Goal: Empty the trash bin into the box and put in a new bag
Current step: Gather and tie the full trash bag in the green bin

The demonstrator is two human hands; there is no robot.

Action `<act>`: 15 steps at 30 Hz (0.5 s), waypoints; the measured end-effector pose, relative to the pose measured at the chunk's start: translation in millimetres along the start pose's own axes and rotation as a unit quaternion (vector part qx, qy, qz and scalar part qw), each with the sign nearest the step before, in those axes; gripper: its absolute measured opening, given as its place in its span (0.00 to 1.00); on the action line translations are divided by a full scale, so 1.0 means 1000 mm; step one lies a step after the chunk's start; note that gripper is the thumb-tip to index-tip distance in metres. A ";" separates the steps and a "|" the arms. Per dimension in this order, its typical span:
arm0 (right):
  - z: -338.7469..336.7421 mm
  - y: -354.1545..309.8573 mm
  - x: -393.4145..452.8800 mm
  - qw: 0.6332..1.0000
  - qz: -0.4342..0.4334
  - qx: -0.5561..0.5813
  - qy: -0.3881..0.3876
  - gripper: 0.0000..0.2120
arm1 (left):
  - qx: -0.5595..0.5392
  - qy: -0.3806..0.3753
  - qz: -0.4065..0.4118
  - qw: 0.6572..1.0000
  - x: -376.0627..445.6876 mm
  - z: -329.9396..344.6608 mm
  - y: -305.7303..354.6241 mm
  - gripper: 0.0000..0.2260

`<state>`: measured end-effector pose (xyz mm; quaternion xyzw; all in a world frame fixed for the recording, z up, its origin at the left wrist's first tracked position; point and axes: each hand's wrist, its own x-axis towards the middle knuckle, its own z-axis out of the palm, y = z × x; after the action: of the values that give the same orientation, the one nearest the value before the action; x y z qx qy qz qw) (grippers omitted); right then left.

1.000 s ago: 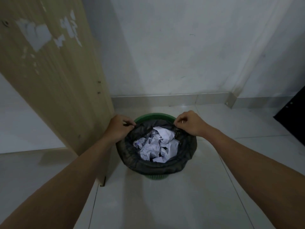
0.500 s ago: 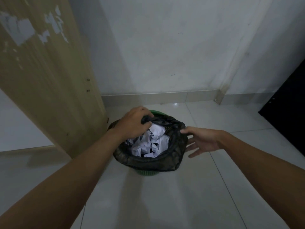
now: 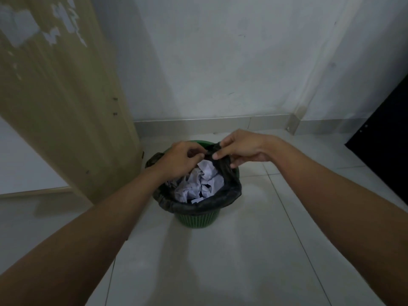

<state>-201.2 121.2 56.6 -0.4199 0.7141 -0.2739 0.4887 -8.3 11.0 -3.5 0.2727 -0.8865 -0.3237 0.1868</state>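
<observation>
A small green ribbed trash bin (image 3: 195, 219) stands on the tiled floor, lined with a black bag (image 3: 209, 203) whose edge is folded over the rim. Crumpled white paper (image 3: 199, 184) fills the bag. My left hand (image 3: 180, 159) and my right hand (image 3: 241, 149) meet over the far side of the rim, both pinching the gathered black bag edge between thumb and fingers. The far edge of the bag is lifted off the green rim (image 3: 198, 142). No box is in view.
A tall wooden panel (image 3: 66, 96) stands right beside the bin on the left. A white wall with a grey baseboard (image 3: 198, 123) lies behind. A black object (image 3: 384, 138) is at the right edge. Pale floor tiles (image 3: 220, 261) extend toward me.
My right hand, open beside the bin half a second ago, has come up to the far rim and pinched the bag edge. My left hand stayed on the bag, drawing it toward the right hand.
</observation>
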 end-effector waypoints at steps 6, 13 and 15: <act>0.048 0.004 0.031 0.999 0.017 0.036 0.021 0.15 | -0.069 0.008 -0.099 0.993 -0.004 -0.006 -0.006 0.10; 0.048 0.008 0.035 0.996 0.029 0.076 0.026 0.13 | -0.051 -0.091 -0.099 0.990 -0.018 -0.018 0.005 0.03; 0.042 0.007 0.032 0.998 0.013 0.049 0.043 0.12 | -0.050 -0.164 -0.078 0.982 -0.023 -0.019 0.018 0.05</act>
<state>-170.4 97.9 20.1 -0.3741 0.7256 -0.3194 0.4811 13.0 27.8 19.3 0.2744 -0.8638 -0.4216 0.0269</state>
